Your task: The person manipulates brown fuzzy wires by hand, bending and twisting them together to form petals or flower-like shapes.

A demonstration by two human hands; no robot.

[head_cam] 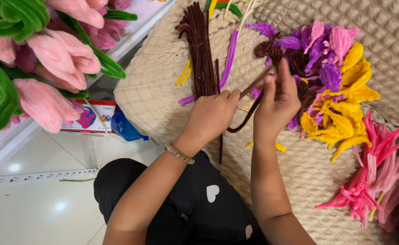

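1. The left hand [213,113], at mid-frame, is curled shut around a brown stem [247,115], a fuzzy wire that curves down from between both hands.
2. The right hand [276,102], just right of it, pinches the stem's upper part with the fingertips [284,68], where a thin stick [256,82] also passes.
3. A beaded bracelet [179,153] sits on the left wrist.
4. Both hands work over a beige knit cloth [154,90] filling the upper and right frame.
5. A bundle of brown stems [199,50] lies top centre, just above the left hand.
6. A heap of purple, pink and yellow petals [335,81] lies right of the right hand.
7. Pink stems [376,177] lie at lower right.
8. Pink fuzzy tulips [50,59] with green leaves fill the upper left.
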